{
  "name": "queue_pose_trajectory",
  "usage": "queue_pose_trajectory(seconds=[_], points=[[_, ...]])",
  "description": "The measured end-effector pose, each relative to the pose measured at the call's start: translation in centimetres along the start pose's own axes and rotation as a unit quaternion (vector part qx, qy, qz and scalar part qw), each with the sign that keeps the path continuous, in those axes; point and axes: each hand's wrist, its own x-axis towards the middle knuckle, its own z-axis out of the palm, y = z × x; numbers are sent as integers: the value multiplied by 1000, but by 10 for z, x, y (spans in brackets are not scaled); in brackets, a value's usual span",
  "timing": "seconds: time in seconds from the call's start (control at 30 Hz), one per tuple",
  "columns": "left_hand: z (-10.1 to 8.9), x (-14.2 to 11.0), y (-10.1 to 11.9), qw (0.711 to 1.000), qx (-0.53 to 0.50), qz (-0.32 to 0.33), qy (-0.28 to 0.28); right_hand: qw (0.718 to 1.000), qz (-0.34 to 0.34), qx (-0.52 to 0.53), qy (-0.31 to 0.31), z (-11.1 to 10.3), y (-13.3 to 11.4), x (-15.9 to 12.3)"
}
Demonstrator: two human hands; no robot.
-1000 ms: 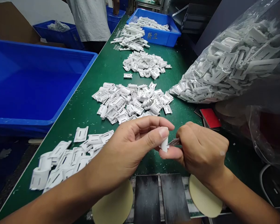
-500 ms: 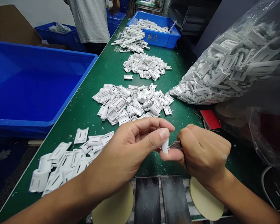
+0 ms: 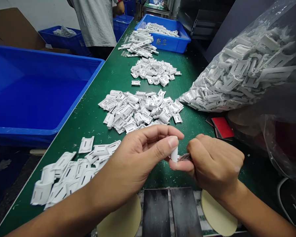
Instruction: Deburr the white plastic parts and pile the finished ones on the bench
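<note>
My left hand (image 3: pixel 148 154) pinches a small white curved plastic part (image 3: pixel 174 154) between thumb and fingers. In my right hand (image 3: pixel 212 161), closed in a fist, is a thin metal blade (image 3: pixel 185 157); its tip meets the edge of the part, while my right thumb lies against the part's lower end. Just beyond my hands lies a heap of white plastic parts (image 3: pixel 138 110). Left of my left forearm is another pile of white slotted parts (image 3: pixel 74 171). What the fist hides of the blade's handle end cannot be seen.
Along the green table (image 3: pixel 81 115) stand a blue bin (image 3: pixel 172 44) and a clear bag of white parts (image 3: pixel 239 69). A large blue tub (image 3: pixel 71 128) is at the left. Dark blocks (image 3: pixel 156 212) lie near me. A person in a grey shirt (image 3: pixel 95 23) stands beyond.
The blade has tilted a little and its tip has dropped slightly along the part's edge. Both hands keep nearly the same place and grip.
</note>
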Motion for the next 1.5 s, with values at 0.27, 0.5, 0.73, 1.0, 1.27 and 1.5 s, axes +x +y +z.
queue_pose_trajectory(seconds=[0.27,0.5,0.73,1.0,1.27,1.5], points=[[-18,3,28,993,-7,78,92,997,-25,73,-3,-3,5,0],[-57,-26,50,848,394,243,258,994,8,99,-44,8,17,-7],[-78,-56,-14,704,695,117,89,992,36,94,-73,9,16,-5],[-65,-38,-5,676,715,147,96,991,53,98,-72,11,15,-5],[-46,-2,-8,583,789,158,112,983,73,159,-51,11,10,-4],[-45,0,-10,600,784,113,110,972,82,211,-63,11,7,-4]])
